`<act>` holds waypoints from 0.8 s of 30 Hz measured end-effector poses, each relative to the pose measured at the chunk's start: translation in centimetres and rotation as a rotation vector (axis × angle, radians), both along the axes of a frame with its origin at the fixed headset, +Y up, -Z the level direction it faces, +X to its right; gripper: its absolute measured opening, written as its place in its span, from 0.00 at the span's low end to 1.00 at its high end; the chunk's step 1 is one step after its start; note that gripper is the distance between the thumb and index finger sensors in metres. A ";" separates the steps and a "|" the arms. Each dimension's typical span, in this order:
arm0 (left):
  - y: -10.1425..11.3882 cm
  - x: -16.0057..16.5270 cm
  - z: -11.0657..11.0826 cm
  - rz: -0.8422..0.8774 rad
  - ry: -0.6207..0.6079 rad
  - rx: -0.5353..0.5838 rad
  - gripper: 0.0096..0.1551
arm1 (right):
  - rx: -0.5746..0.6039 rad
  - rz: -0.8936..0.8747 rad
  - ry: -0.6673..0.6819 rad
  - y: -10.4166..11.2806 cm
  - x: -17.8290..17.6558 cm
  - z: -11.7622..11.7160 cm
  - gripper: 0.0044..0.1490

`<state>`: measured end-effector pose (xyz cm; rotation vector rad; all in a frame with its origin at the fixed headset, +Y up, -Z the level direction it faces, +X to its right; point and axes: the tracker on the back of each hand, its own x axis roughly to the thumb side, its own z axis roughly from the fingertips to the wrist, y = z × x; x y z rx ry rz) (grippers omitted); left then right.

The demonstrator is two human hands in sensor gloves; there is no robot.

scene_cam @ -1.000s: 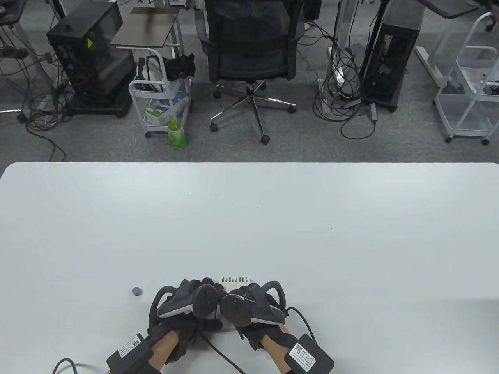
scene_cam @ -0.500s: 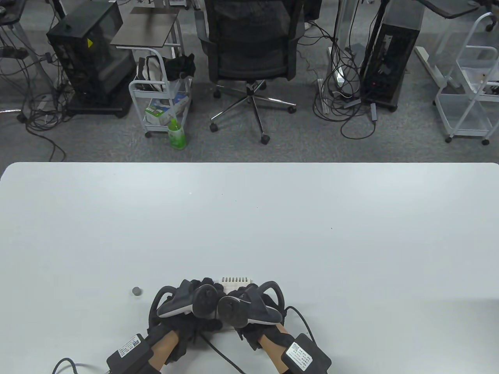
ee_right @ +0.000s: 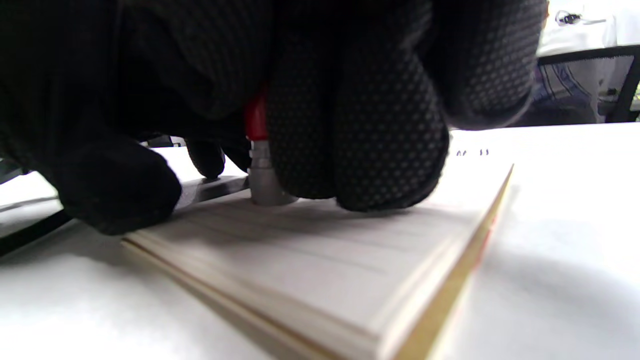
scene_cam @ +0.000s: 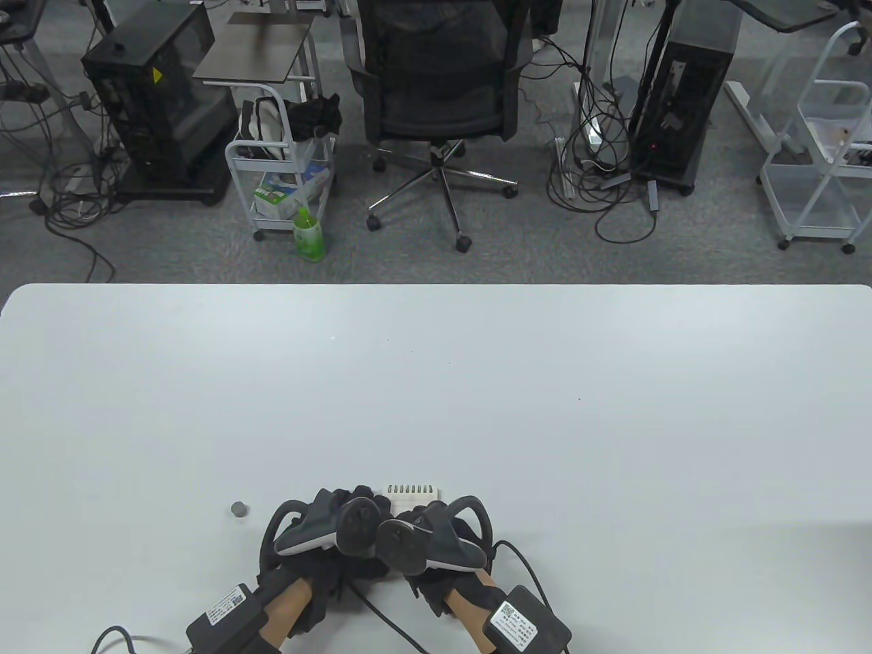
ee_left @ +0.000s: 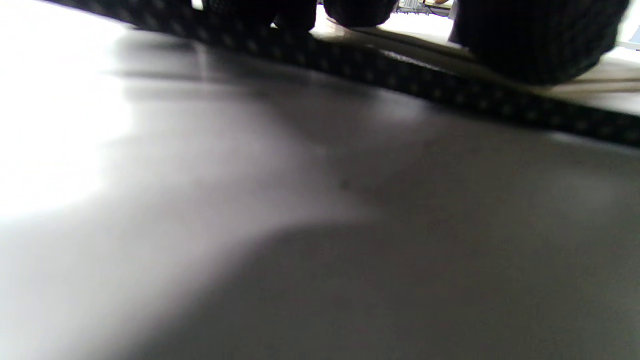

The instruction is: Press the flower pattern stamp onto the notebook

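Observation:
A small spiral notebook [scene_cam: 413, 490] lies at the table's near edge, mostly hidden under both hands; its open lined page shows in the right wrist view [ee_right: 325, 260]. My right hand [scene_cam: 436, 538] grips a stamp [ee_right: 260, 165] with a red upper part and grey base, and the base stands on the page. My left hand [scene_cam: 327, 531] rests on the notebook's left side; in the left wrist view only its dark fingertips [ee_left: 525, 45] and a cable show.
A small grey cap [scene_cam: 238, 509] lies on the white table [scene_cam: 436, 381] left of my left hand. Glove cables [scene_cam: 381, 613] trail off the near edge. An office chair [scene_cam: 439, 88] and carts stand beyond the table's far edge.
My right hand and forearm have shifted slightly left and rolled, keeping the stamp on the page. The left hand and notebook have stayed put.

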<state>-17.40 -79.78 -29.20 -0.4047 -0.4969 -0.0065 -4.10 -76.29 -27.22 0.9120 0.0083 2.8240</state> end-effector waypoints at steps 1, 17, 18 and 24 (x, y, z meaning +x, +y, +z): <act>0.0 0.0 0.0 -0.003 0.002 -0.002 0.55 | -0.002 -0.008 -0.004 0.0 0.0 0.0 0.28; 0.0 -0.2 0.1 -0.006 0.003 -0.005 0.55 | -0.049 0.010 -0.042 0.1 -0.4 -0.2 0.27; 0.0 -0.2 0.1 -0.005 0.003 -0.006 0.55 | -0.058 0.007 -0.038 0.1 -0.3 -0.3 0.28; 0.0 -0.2 0.1 -0.004 0.003 -0.006 0.55 | -0.010 -0.002 -0.017 0.5 -0.2 -0.3 0.28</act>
